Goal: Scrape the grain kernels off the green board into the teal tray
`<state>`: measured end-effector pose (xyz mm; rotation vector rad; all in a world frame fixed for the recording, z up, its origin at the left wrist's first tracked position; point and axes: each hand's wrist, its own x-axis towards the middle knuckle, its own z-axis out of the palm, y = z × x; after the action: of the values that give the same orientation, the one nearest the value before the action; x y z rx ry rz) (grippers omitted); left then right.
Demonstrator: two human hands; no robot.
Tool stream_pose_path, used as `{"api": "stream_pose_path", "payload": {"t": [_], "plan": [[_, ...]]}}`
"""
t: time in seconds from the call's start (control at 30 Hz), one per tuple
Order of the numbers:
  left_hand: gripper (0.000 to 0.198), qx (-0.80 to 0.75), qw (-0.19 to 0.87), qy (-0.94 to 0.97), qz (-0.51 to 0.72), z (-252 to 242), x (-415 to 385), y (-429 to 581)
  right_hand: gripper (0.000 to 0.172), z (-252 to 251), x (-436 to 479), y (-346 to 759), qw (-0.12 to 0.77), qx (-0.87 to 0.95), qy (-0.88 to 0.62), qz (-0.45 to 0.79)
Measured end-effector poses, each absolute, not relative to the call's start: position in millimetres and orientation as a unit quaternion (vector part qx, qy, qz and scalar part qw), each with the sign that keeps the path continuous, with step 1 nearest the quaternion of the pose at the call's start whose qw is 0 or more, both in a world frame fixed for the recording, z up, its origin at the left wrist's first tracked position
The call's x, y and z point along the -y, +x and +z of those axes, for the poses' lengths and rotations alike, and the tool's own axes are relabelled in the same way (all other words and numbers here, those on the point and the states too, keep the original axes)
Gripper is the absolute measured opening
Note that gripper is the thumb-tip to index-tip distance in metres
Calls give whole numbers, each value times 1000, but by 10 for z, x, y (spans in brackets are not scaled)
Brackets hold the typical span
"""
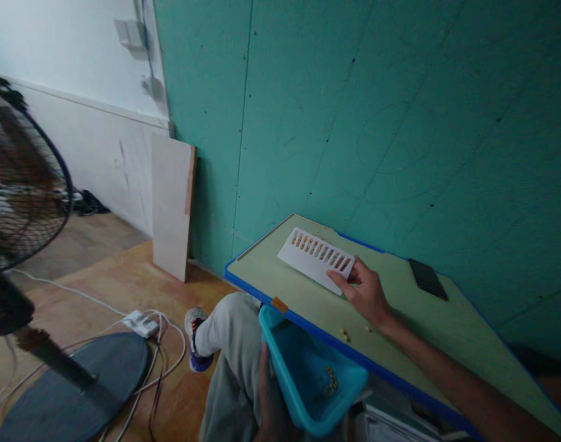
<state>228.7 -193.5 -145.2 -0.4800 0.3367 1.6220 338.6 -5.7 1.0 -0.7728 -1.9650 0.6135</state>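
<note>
Over worktop (264,264), part-filled-looking tray (308,261) is being pinched by right hand (366,291); left hand (269,396), grip unclear tbh; loose pieces (331,382) still being left.

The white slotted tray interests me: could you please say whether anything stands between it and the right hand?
Nothing visible does: the right hand holds the white slotted tray directly, by its right end.

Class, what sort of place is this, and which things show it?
Perhaps a makeshift indoor workroom: a blue-edged table, a pedestal fan and a power strip lying on the floor suggest it.
</note>
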Motion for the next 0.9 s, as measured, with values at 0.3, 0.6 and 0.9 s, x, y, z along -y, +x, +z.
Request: {"api": "stream_pose_path", "payload": {"t": [0.3,0.6,0.9], "plan": [[43,-183,667,-249,678,-1203,1982,2236,31,30,-121,3411,491,775,-359,168],[48,-176,673,-225,683,-1220,1979,2282,39,177,-106,3935,506,738,-363,259],[36,-134,695,-161,688,-1372,1993,2324,27,67,824,4189,416,772,-414,242]]}}
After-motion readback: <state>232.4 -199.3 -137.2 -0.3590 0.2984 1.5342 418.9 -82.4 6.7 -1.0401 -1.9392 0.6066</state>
